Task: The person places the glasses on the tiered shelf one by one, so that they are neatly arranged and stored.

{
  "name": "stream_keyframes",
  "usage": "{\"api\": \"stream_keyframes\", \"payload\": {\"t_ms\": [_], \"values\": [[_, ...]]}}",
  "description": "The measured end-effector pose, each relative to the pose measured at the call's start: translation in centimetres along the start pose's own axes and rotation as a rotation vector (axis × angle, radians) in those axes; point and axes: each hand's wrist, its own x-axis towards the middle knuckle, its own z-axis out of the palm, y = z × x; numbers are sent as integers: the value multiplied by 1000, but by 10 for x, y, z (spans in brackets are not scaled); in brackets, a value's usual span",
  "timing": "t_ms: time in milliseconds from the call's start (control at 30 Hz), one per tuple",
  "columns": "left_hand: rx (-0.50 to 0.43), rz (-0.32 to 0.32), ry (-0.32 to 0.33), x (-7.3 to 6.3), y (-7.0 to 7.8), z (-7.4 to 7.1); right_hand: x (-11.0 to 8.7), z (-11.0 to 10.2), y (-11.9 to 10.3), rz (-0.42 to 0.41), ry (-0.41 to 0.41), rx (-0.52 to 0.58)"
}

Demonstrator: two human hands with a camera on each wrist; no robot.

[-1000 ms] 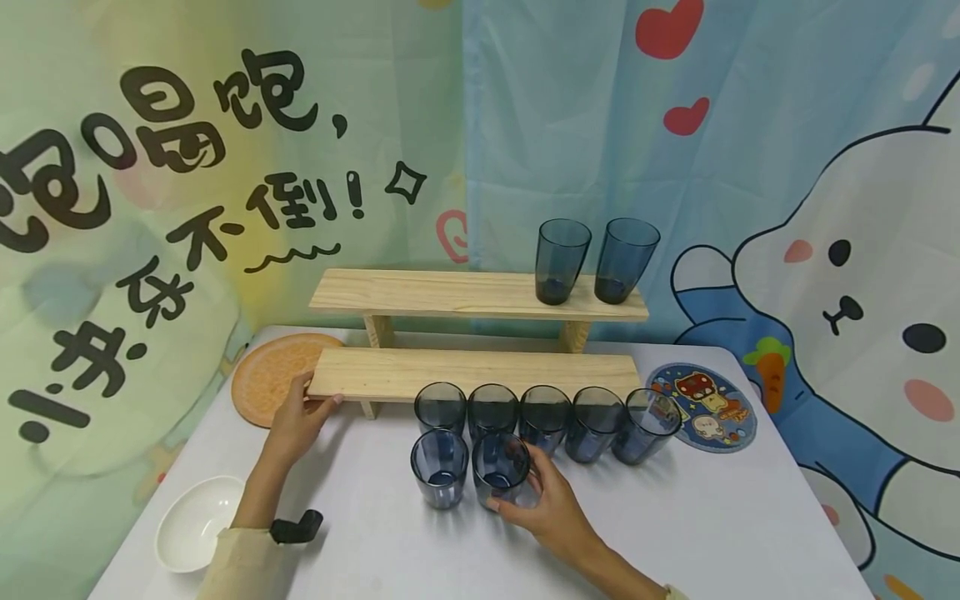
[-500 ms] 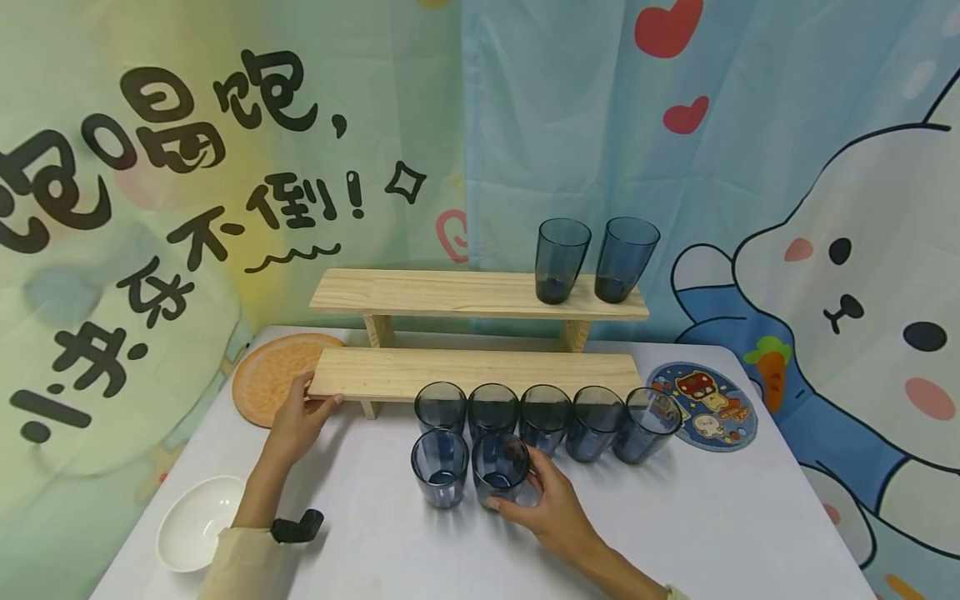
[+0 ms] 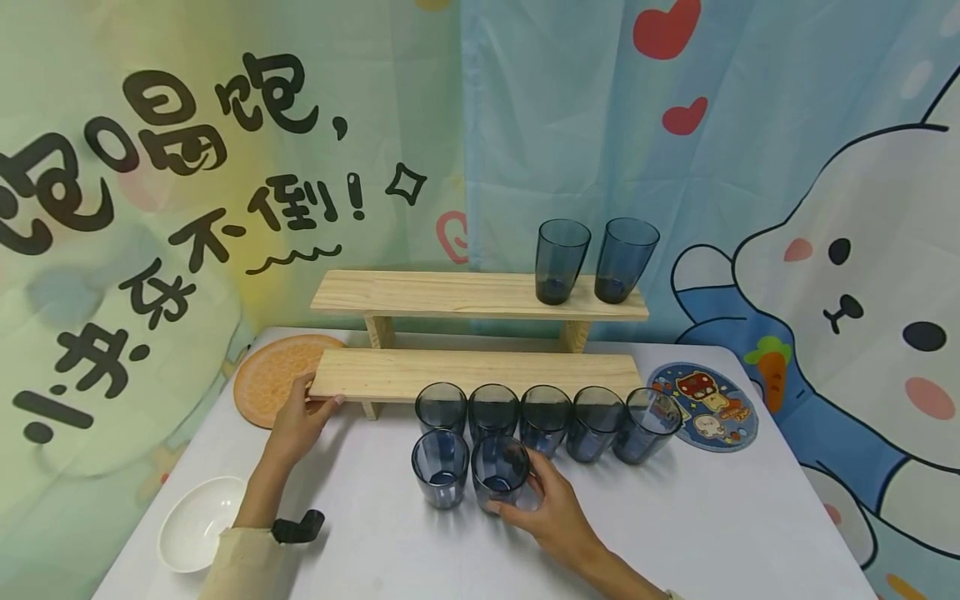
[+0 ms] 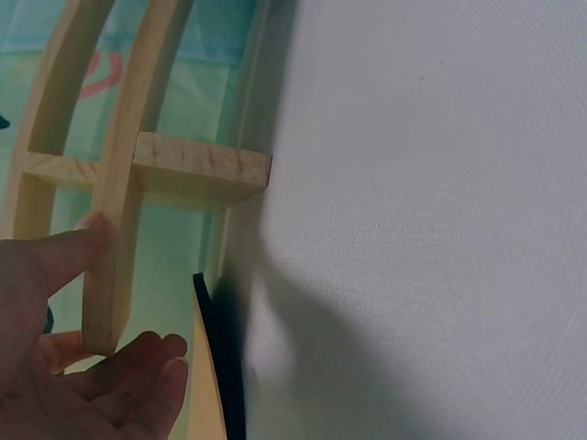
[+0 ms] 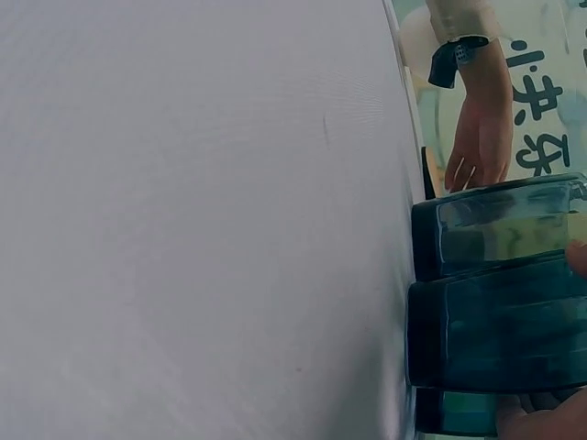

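My left hand (image 3: pixel 298 425) grips the left end of the lower wooden shelf (image 3: pixel 465 372); in the left wrist view the thumb (image 4: pixel 69 252) lies on its edge and the fingers curl at its end. My right hand (image 3: pixel 551 512) holds a blue-tinted glass (image 3: pixel 499 479) by its right side, thumb at the front. That glass stands upright on the table, side by side with another glass (image 3: pixel 440 475) to its left. Behind them several like glasses (image 3: pixel 592 429) form a row before the shelf. In the right wrist view the held glass (image 5: pixel 504 325) has its base at the tabletop.
An upper wooden shelf (image 3: pixel 427 292) bears two glasses (image 3: pixel 561 262) at its right end. A round orange mat (image 3: pixel 273 379) lies at left, a blue cartoon mat (image 3: pixel 712 408) at right. A white bowl (image 3: pixel 197 525) sits near the table's left edge. Printed curtains hang behind.
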Motion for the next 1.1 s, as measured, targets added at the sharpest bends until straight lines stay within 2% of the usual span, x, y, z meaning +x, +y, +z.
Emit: {"api": "stream_keyframes", "payload": {"t_ms": [267, 467, 833, 1100], "values": [[-1, 3, -4, 0, 0, 0, -6, -3, -8, 18, -12, 1], [-15, 11, -5, 0, 0, 0, -9, -7, -24, -29, -29, 3], [-12, 16, -1, 0, 0, 0, -2, -29, -75, -94, -47, -10], [-8, 31, 7, -1, -1, 0, 18, -50, -113, -133, -56, -38]]}}
